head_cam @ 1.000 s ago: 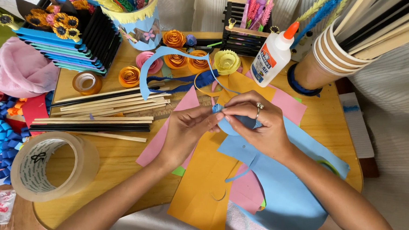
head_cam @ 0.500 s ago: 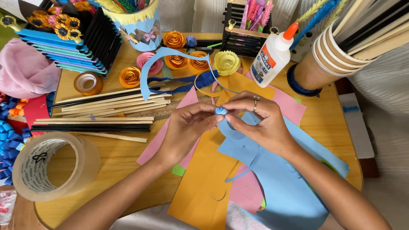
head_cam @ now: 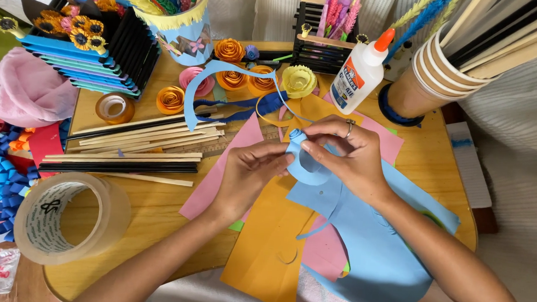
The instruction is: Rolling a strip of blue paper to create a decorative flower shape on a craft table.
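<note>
Wooden table [head_cam: 154, 225]: white glue bottle [head_cam: 359, 73] w/ orange cap at back; both hands' fingers [head_cam: 308, 148] pinch blue paper strip [head_cam: 301, 162].

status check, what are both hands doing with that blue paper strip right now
Left hand and right hand both pinch the blue paper strip, partly coiled. Blue sheet beneath. Glue bottle stands apart.

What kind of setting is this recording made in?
Likely a home paper-craft table: rolled paper flowers, a white glue bottle, and both hands rolling a light blue paper strip.
</note>
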